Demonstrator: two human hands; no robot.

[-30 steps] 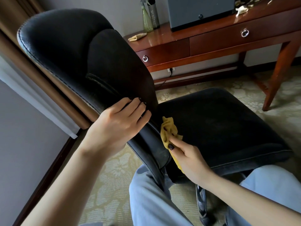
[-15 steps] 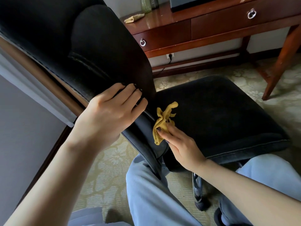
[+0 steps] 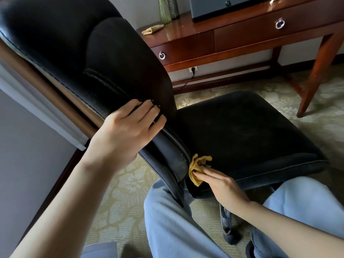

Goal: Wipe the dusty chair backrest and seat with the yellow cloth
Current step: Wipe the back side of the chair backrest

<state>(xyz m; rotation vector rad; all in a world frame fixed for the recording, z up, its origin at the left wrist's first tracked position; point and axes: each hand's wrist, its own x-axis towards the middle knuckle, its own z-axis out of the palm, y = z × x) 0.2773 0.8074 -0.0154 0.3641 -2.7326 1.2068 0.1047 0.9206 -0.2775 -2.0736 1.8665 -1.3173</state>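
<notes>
A black padded chair fills the view, its backrest [image 3: 104, 58] tilted at upper left and its seat [image 3: 247, 131] spreading to the right. My left hand [image 3: 128, 131] grips the lower side edge of the backrest, fingers curled over its front. The crumpled yellow cloth [image 3: 195, 170] sits at the near corner where backrest and seat meet. My right hand [image 3: 221, 185] holds the cloth against the seat's near edge, fingers fairly straight and thumb hidden.
A wooden desk [image 3: 242, 34] with two ring-pull drawers stands behind the chair, carrying bottles [image 3: 167, 10], a dark box [image 3: 227, 6] and a pale folded cloth [image 3: 152, 29]. Patterned carpet [image 3: 122, 192] lies underfoot. My legs in light blue trousers [image 3: 175, 224] are below the seat. A wall and curtain stand left.
My right hand has slid the cloth back down along the backrest-seat gap toward the seat's near corner after moving up it. My left hand keeps its grip on the backrest.
</notes>
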